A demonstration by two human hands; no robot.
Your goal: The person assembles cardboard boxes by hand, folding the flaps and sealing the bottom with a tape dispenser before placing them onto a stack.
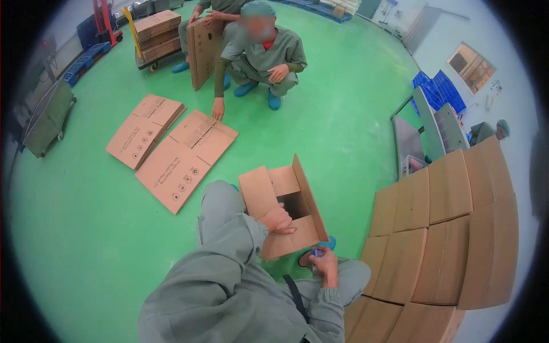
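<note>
1. Green floor [343, 131] spreads around an open cardboard box [284, 208].
2. Left hand [278, 219] presses flat on its flap.
3. Right hand [323, 260], just beside the box, pinches a small blue object [317, 252].

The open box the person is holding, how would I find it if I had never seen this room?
Start at the big green floor, then look down to the wearer's knees near the bottom middle. There the left hand presses on a cardboard box while the right hand holds something small and blue. It is the only box with flaps standing open; the flat cartons lie unfolded and the stacked boxes are closed.
</note>
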